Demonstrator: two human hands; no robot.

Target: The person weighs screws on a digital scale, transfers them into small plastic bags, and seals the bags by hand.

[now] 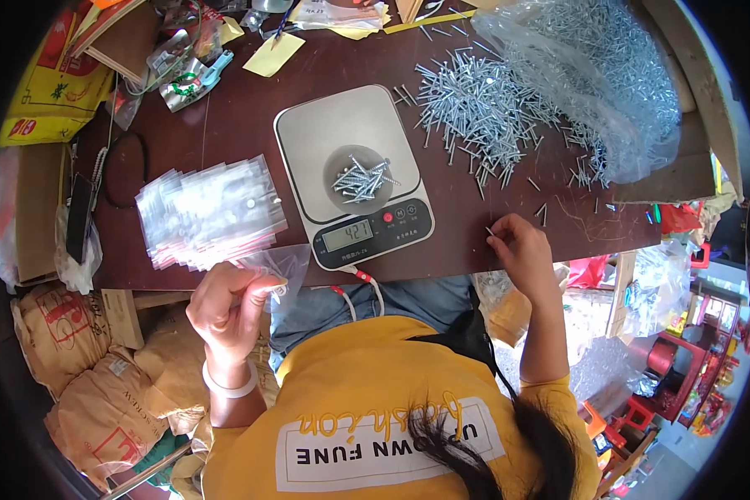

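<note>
My left hand pinches a clear plastic zip bag at the table's near edge. A small round whitish piece shows by its thumb tip. Right of the scale, my right hand is closed just above the table, thumb and fingertips together; a tiny bit at the tips is too small to name. A kitchen scale with a lit display carries a shallow round dish holding a small heap of screws. Left of the scale lies a fanned stack of clear zip bags.
A large pile of screws spills from a clear plastic sack in a cardboard box. Several loose screws lie near my right hand. Blue-handled scissors and a yellow note lie at the back. Brown paper sacks stand below left.
</note>
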